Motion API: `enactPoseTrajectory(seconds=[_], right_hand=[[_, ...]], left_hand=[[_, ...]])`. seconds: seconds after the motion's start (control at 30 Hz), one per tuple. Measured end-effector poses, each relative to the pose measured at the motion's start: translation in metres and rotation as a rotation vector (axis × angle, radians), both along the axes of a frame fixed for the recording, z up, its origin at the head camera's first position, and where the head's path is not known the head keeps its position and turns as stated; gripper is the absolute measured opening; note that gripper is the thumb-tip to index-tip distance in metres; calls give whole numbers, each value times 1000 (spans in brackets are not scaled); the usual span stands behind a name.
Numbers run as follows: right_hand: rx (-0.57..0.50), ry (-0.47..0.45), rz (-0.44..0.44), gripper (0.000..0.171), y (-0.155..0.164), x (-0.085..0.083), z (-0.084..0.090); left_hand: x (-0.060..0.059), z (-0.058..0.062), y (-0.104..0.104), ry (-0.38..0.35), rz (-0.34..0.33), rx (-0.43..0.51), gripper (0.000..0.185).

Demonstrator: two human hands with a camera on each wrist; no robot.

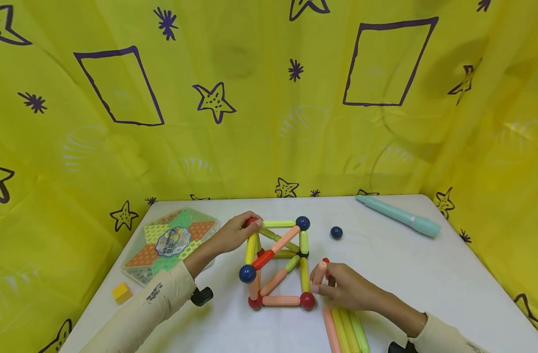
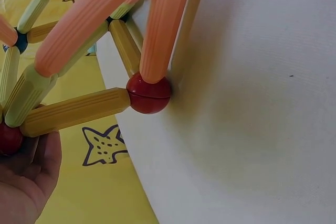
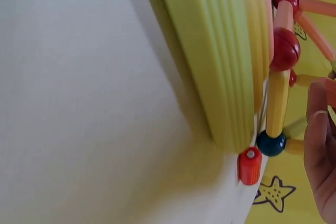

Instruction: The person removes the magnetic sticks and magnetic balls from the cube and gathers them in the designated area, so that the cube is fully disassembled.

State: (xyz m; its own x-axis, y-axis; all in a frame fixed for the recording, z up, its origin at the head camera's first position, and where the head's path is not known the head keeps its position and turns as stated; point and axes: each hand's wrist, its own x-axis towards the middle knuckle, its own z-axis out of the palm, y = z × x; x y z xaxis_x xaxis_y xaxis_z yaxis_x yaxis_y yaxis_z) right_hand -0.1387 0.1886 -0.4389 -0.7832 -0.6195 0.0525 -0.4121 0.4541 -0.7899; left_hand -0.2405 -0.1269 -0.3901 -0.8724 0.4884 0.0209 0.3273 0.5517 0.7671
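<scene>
A cube-like frame of coloured rods and balls stands mid-table. At its top back left corner my left hand grips a red ball, largely covered by the fingers in the head view. A yellow rod runs from that ball down to a lower red ball. A two-part diagonal, a red rod and a salmon rod, crosses the top between two blue balls. Just right of the frame, my right hand pinches a short salmon rod, near the front right red ball.
Several long rods lie side by side below my right hand. A red rod is on the table beyond them. Behind are a loose blue ball and a teal tube. At left are a star-patterned game box and a yellow block.
</scene>
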Motion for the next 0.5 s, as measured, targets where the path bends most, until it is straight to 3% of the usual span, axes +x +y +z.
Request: enactPoseTrajectory(seconds=[0.27,0.5], right_hand=[[-15,-47,-101,19,22,3,4],[-59,-116,-157,77,44,9,3]], left_hand=[[-4,1,-4,47,-36,16,31],[-9,2,-13,62,-15,22,29]])
